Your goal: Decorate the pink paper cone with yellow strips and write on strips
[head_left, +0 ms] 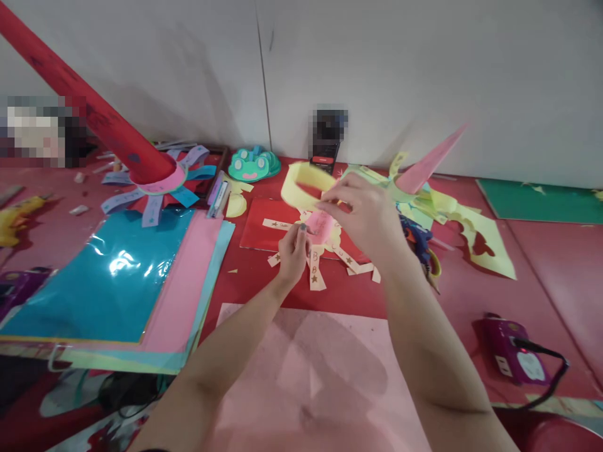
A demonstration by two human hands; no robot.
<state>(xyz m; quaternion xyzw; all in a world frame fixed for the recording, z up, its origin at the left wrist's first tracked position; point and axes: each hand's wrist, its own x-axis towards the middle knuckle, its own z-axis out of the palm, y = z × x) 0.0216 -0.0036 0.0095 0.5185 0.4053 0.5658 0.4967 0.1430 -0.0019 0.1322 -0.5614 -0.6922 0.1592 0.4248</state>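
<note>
gripping a yellow paper ring [293, 190], the right hand [360, 204] is pinching its near right side and is holding it raised over a red sheet [257, 223] on the table [240, 289]. the left hand [293, 252] is resting lower, its fingers bent together at the edge of a pink paper piece [322, 227]; whether they are gripping anything, i cannot tell. pale paper strips [316, 276] with letters and stars are fanning out around that pink piece, some reaching past the red sheet. beyond the hands, a green frog-face cutout [254, 166] is lying near the wall, and a dark phone [326, 150] is leaning there. a tall red cone [136, 147] is standing tilted at the left, behind a shiny blue sheet [103, 282]; a smaller pink cone [426, 166] is leaning at the right. a purple device [513, 355] is sitting nearer on that side, trailing a black cable [560, 370].
</note>
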